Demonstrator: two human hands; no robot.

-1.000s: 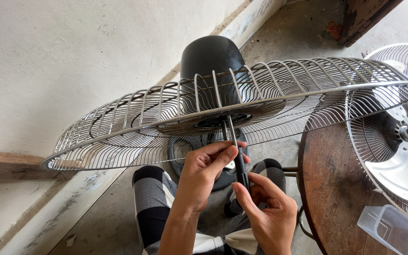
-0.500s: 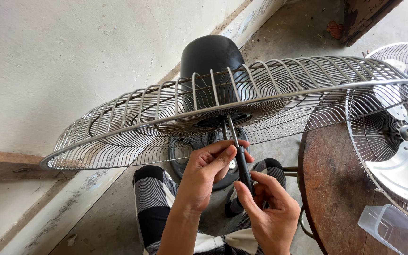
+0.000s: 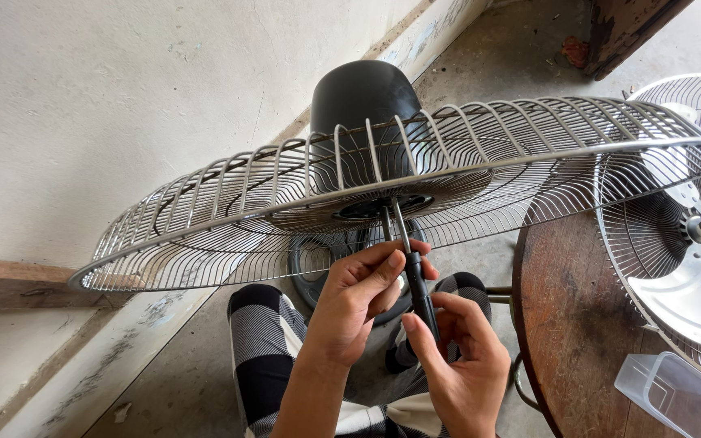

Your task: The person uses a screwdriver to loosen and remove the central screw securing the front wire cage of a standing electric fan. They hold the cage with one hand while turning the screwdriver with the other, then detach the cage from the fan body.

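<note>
The right hand (image 3: 462,365) is curled around the black handle of a screwdriver (image 3: 418,290), its fingertips pinching the lower part of the grip. The left hand (image 3: 357,296) is closed on the same tool higher up, thumb and forefinger wrapped where the black handle meets the bare metal shaft. The screwdriver points up and slightly away, its shaft running to the dark hub at the centre of a large metal fan guard (image 3: 229,219); the tip itself is hidden among the wires.

The fan guard is a wide dish of silvery wire, tilted and spreading across the view from the lower left to the upper right, just above both hands. Behind its hub rises the black, rounded motor housing (image 3: 364,101), and below the hub a dark round base (image 3: 311,264) shows through the wires.

Under the hands lie the person's knees in black-and-white checked trousers (image 3: 263,332), over a bare concrete floor (image 3: 521,49). A pale wall (image 3: 107,97) stands on the left. To the right is a round, dark wooden counter (image 3: 569,324); on it rests a second fan guard (image 3: 651,235) with a metal fan blade (image 3: 691,296) inside, and a clear plastic container (image 3: 675,397) sits near the counter's front edge.
</note>
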